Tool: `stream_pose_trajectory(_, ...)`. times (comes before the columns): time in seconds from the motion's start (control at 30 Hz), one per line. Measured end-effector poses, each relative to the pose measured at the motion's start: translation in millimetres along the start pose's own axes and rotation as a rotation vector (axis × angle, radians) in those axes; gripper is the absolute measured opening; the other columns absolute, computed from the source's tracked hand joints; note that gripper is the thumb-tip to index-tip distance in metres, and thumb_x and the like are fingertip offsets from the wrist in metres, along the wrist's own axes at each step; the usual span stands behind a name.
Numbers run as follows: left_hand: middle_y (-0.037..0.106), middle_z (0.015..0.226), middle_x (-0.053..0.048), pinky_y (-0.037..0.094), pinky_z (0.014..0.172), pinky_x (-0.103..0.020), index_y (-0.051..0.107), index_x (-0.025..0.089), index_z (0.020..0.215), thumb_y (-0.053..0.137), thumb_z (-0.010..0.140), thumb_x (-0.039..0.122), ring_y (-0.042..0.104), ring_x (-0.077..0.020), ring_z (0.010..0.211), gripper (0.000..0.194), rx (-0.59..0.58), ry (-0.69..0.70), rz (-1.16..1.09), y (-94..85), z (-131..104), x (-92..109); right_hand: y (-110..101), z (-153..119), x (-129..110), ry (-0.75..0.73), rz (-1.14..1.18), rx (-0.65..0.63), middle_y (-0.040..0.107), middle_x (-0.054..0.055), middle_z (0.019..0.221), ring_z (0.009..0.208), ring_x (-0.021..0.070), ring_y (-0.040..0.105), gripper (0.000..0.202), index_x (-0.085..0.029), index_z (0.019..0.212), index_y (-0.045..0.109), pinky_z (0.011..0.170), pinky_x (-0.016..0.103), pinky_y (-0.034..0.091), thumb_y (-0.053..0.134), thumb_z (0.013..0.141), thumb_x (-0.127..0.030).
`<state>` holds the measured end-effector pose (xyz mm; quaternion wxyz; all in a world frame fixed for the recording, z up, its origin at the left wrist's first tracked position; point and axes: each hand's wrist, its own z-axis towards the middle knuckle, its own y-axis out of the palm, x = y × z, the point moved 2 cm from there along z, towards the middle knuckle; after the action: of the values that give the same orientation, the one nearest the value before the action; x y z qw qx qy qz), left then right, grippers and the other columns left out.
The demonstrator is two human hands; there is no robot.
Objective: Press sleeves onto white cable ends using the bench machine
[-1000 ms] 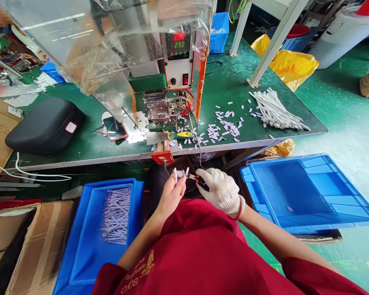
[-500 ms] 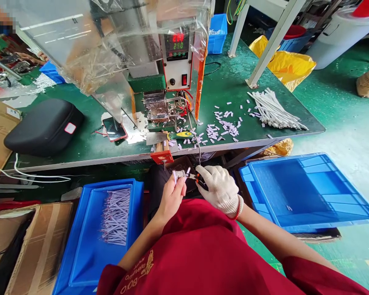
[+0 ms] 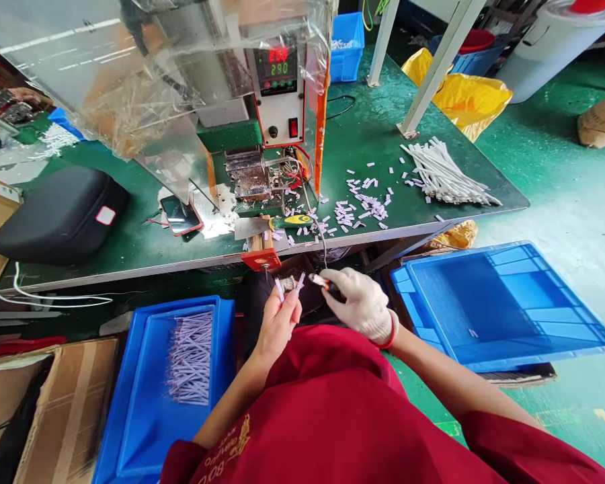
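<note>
My bare left hand (image 3: 278, 319) is closed, pinching pale lavender strips (image 3: 300, 282) that stick up in a V between thumb and fingers. A small greyish coiled piece (image 3: 287, 283) shows between the strips; whether it is joined to them I cannot tell. To its right, my right hand (image 3: 360, 302), in a white knitted glove, grips small pliers (image 3: 323, 281) with orange and black on the handles. Their metal tip points left, a short gap away from the strips. The palm side of the glove is hidden.
Ahead stands a bench (image 3: 383, 232) with a heated machine (image 3: 277, 111), a scraper (image 3: 297, 220), scattered short lavender pieces (image 3: 345, 213) and long white tubes (image 3: 448, 173). A blue tray (image 3: 146, 403) of lavender-white pieces is at left; another blue tray (image 3: 489, 309) at right.
The plier tip has drawn away to the right from the piece in my left hand. The lavender strips there now stand more upright. The whole view has shifted slightly.
</note>
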<state>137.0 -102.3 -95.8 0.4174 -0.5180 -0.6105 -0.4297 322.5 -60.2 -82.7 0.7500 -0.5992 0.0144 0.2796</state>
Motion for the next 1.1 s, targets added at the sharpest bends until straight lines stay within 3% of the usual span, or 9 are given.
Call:
stream_pose_trajectory(0.13, 0.046, 0.055, 0.008, 0.024, 0.041, -0.021, 0.056, 0.02, 0.103, 0.055, 0.093, 0.054, 0.034, -0.0077, 0.043, 0.036, -0.008, 0.048, 0.081, -1.1, 2.0, 3.6, -13.2, 26.9, 32.6, 0.162, -0.055, 0.147, 0.067, 0.008, 0.097, 0.085, 0.0233, 0.061, 0.037, -0.021, 0.121, 0.065, 0.071, 0.032, 0.041, 0.055, 0.092, -0.042)
stream_pose_trajectory(0.3, 0.047, 0.053, 0.006, 0.031, 0.045, -0.021, 0.048, 0.02, 0.073, 0.047, 0.098, 0.05, 0.039, -0.0059, 0.041, 0.04, -0.018, 0.122, 0.227, 3.5, 1.6, 14.6, -32.7, 90.9, 71.0, 0.213, -0.251, 0.17, 0.065, 0.014, 0.108, 0.096, 0.0312, 0.058, 0.049, -0.02, 0.127, 0.061, 0.073, 0.036, 0.041, 0.055, 0.091, -0.052)
stream_pose_trajectory(0.43, 0.052, 0.058, 0.006, 0.029, 0.042, -0.021, 0.056, 0.018, 0.082, 0.052, 0.096, 0.049, 0.039, -0.0052, 0.039, 0.034, -0.017, 0.086, 0.171, 6.5, 4.6, 21.4, -46.4, 123.0, 71.4, 0.217, -0.256, 0.158, 0.064, 0.015, 0.108, 0.098, 0.0325, 0.056, 0.049, -0.02, 0.126, 0.061, 0.074, 0.037, 0.04, 0.052, 0.091, -0.052)
stream_pose_trajectory(0.57, 0.046, 0.047, 0.007, 0.031, 0.044, -0.02, 0.061, 0.017, 0.074, 0.06, 0.092, 0.046, 0.039, -0.0061, 0.04, 0.034, 0.055, 0.075, 0.146, 4.6, 11.7, 25.2, -61.6, 95.7, 34.4, 0.051, -0.216, 0.187, 0.062, 0.014, 0.116, 0.102, 0.0315, 0.053, 0.047, -0.02, 0.131, 0.058, 0.082, 0.04, 0.04, 0.05, 0.093, -0.048)
stream_pose_trajectory(0.73, 0.052, 0.049, 0.006, 0.032, 0.042, -0.019, 0.067, 0.015, 0.083, 0.068, 0.086, 0.043, 0.041, -0.0065, 0.039, 0.028, 0.105, 0.069, 0.104, 8.5, 20.2, 25.4, -51.5, 39.3, -5.9, -0.229, -0.218, -0.027, 0.066, 0.01, 0.113, 0.092, 0.0264, 0.055, 0.043, -0.022, 0.132, 0.058, 0.078, 0.04, 0.038, 0.05, 0.096, -0.044)
stream_pose_trajectory(0.87, 0.056, 0.052, 0.004, 0.034, 0.041, -0.019, 0.066, 0.015, 0.085, 0.068, 0.086, 0.043, 0.043, -0.0065, 0.039, 0.028, 0.123, 0.084, 0.178, 15.5, 18.1, 33.2, -39.4, 30.2, -11.2, -0.222, -0.224, -0.112, 0.067, 0.009, 0.107, 0.09, 0.0257, 0.055, 0.04, -0.021, 0.128, 0.06, 0.074, 0.04, 0.037, 0.054, 0.094, -0.041)
stream_pose_trajectory(1.1, 0.071, 0.07, -0.002, 0.04, 0.043, -0.019, 0.068, 0.015, 0.088, 0.065, 0.087, 0.04, 0.048, -0.0072, 0.044, 0.025, 0.217, 0.175, 0.326, 20.4, 9.7, 44.3, -33.7, 26.7, -9.1, -0.205, -0.169, -0.062, 0.066, 0.01, 0.113, 0.097, 0.0264, 0.055, 0.042, -0.021, 0.13, 0.059, 0.079, 0.04, 0.039, 0.055, 0.094, -0.042)
